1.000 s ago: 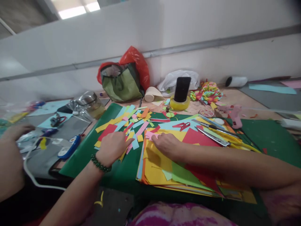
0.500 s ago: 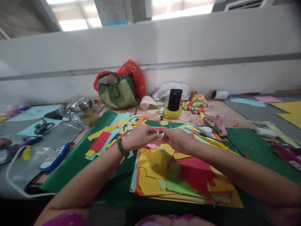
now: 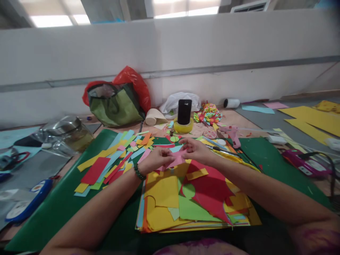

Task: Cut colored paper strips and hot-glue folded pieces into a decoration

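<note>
A small piece of pink paper (image 3: 177, 158) is stretched between my two hands, over the back edge of a stack of coloured paper (image 3: 164, 191). My left hand (image 3: 157, 160), below a green bead bracelet (image 3: 138, 172), pinches its left side. On the right side, my right hand (image 3: 198, 151) grips it between thumb and fingers. Yellow, red and green sheets lie on the stack. Left of my hands, cut strips and a red rectangle (image 3: 95, 170) are spread on the green mat (image 3: 63, 198).
Behind stand a green bag (image 3: 115, 104), a phone (image 3: 184, 111) on a yellow ring and a paper-strip bundle (image 3: 208, 115). A pink glue gun (image 3: 233, 136) and pens lie right. At left are a glass jar (image 3: 70, 132) and a blue device (image 3: 30, 200).
The view has shifted to the right. Pink paper now shows clearly between my hands, which are slightly farther apart. The phone and bags appear farther left in the picture.
</note>
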Demonstrator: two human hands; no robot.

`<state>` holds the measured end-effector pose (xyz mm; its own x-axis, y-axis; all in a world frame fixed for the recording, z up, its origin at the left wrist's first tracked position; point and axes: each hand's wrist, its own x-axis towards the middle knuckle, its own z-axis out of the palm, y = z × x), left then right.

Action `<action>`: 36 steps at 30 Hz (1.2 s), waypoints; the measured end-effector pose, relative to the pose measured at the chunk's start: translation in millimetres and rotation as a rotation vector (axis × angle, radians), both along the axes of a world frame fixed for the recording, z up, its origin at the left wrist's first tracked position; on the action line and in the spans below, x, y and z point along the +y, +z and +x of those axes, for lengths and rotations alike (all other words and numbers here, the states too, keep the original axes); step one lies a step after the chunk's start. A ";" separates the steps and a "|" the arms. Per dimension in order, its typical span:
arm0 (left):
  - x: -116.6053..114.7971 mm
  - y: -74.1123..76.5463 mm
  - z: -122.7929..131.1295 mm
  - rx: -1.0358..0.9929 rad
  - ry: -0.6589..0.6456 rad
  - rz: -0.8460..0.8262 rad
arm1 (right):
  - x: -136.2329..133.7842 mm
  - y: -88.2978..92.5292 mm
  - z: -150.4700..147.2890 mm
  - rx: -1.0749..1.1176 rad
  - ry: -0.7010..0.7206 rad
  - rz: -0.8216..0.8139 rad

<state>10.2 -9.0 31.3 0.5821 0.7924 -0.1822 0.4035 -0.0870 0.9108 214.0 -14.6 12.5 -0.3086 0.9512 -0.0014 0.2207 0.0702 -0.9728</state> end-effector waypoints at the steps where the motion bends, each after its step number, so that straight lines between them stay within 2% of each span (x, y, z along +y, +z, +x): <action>1: 0.4 -1.2 -0.7 -0.001 0.006 0.003 | 0.3 -1.7 -0.7 0.024 -0.015 -0.018; 5: 1.2 -1.2 -3.0 -0.088 0.098 -0.148 | 1.1 -4.9 2.5 0.054 -0.058 -0.009; 7: 1.7 0.9 -3.2 -0.169 0.231 -0.215 | 0.9 -5.2 7.1 -0.027 -0.039 0.018; 9: 1.4 4.1 -2.0 -0.257 0.375 -0.254 | -0.8 -4.2 10.9 -0.187 -0.005 0.126; 11: -1.1 7.5 0.7 -0.325 0.463 -0.340 | -4.9 -1.5 11.5 -0.359 -0.050 0.415; 13: -6.6 9.8 4.5 -0.376 0.465 -0.435 | -10.9 3.3 8.6 -0.505 -0.146 0.831; 15: -14.5 10.0 8.7 -0.429 0.426 -0.471 | -17.9 9.6 4.2 -0.617 -0.166 1.195; 17: -23.0 8.2 12.4 -0.488 0.351 -0.488 | -25.0 16.1 1.7 -0.678 -0.082 1.411; 19: -30.3 5.8 15.2 -0.531 0.272 -0.529 | -32.4 21.3 3.1 -0.661 0.013 1.480; 23: -39.2 3.0 19.6 -0.550 0.212 -0.519 | -49.7 22.9 13.3 -0.579 0.117 1.452; 25: -42.0 2.6 22.3 -0.493 0.178 -0.461 | -59.1 18.9 17.0 -0.555 0.123 1.413; 27: -44.5 1.9 25.5 -0.440 0.154 -0.415 | -67.7 13.3 17.9 -0.482 0.090 1.302; 29: -46.9 0.6 28.2 -0.414 0.158 -0.372 | -74.3 8.2 16.7 -0.343 0.031 1.098; 33: -50.8 -2.0 30.4 -0.318 0.095 -0.248 | -79.0 3.1 14.2 -0.107 -0.113 0.537; 36: -52.4 -2.8 30.4 -0.271 0.040 -0.184 | -76.8 0.9 14.8 0.038 -0.189 0.266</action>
